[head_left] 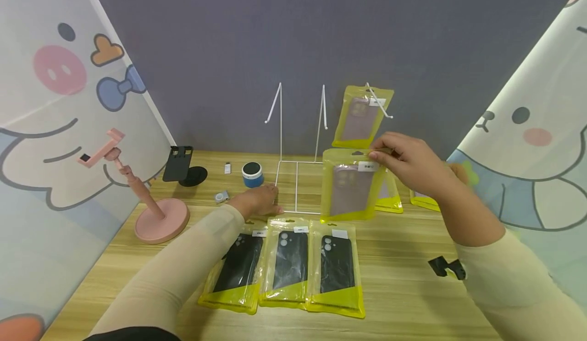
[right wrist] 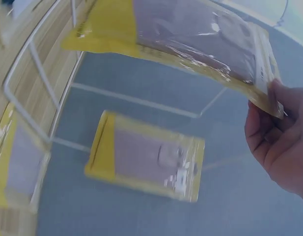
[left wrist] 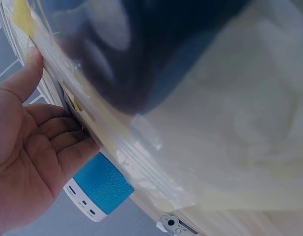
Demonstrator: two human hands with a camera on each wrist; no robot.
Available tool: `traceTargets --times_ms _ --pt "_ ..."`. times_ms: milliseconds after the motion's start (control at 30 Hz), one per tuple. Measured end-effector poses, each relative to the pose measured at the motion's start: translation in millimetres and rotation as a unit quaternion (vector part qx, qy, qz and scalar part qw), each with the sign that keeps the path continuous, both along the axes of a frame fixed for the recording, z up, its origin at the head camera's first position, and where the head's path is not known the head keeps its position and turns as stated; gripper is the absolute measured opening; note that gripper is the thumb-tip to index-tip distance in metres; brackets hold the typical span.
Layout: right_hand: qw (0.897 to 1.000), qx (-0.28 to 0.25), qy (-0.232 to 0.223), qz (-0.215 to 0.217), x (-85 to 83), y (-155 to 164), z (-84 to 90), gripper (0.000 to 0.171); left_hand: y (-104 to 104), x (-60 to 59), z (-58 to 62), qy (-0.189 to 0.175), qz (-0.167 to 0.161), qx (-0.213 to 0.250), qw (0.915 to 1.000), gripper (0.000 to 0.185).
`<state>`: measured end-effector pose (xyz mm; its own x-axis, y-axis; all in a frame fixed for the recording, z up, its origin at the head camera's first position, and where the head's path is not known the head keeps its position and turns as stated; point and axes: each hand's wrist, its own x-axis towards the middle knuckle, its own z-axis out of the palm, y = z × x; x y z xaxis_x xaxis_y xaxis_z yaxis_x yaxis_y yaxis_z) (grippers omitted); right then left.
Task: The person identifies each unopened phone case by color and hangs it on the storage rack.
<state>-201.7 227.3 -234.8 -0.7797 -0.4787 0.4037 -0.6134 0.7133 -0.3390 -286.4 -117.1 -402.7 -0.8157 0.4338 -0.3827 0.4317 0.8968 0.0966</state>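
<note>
My right hand (head_left: 379, 153) pinches the top edge of a yellow packet with a mauve phone case (head_left: 350, 185) and holds it in the air in front of the white wire rack (head_left: 298, 167). In the right wrist view the same packet (right wrist: 190, 34) sits between the thumb and fingers of that hand (right wrist: 279, 137). A second mauve-case packet (head_left: 362, 116) hangs on the rack's right hook and shows as well as the hanging packet (right wrist: 151, 157). My left hand (head_left: 270, 202) rests flat on the table by the rack's base, holding nothing. Three packets of black cases (head_left: 289, 264) lie side by side near me.
A blue speaker (head_left: 252, 174) stands just behind my left hand, also seen as the speaker (left wrist: 97, 189). A pink phone stand (head_left: 156, 213) and a black stand (head_left: 183, 165) are at the left. More yellow packets (head_left: 424, 201) lie behind my right wrist. A black clip (head_left: 442, 266) lies at the right.
</note>
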Motion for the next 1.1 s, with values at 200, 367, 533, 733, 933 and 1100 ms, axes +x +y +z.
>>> traceTargets --times_ms 200,367,533,733,933,1100 --pt "0.999 -0.046 -0.002 0.002 -9.0 -28.0 5.2 0.015 -0.5 0.0 0.6 -0.006 0.005 -0.003 1.0000 0.085" --pt "0.998 -0.060 -0.004 -0.008 -23.3 -44.1 6.7 0.019 -0.7 0.5 1.1 -0.006 0.008 -0.003 0.9999 0.085" --pt "0.997 -0.072 -0.019 -0.031 -36.4 -52.8 6.3 0.022 -0.8 -0.9 -1.4 0.000 0.003 -0.004 1.0000 0.085" --pt "0.995 -0.078 -0.038 -0.048 -50.0 -60.3 6.1 0.027 -1.4 -1.7 -1.5 -0.001 0.008 0.001 1.0000 0.085" --pt "0.993 -0.070 -0.061 -0.069 -65.7 -67.5 6.0 0.028 -0.8 -1.4 -0.4 0.003 0.000 -0.004 1.0000 0.084" --pt "0.990 -0.066 -0.072 -0.098 -82.9 -71.2 7.9 0.030 -0.4 -1.0 -0.3 0.001 0.001 -0.006 1.0000 0.084"
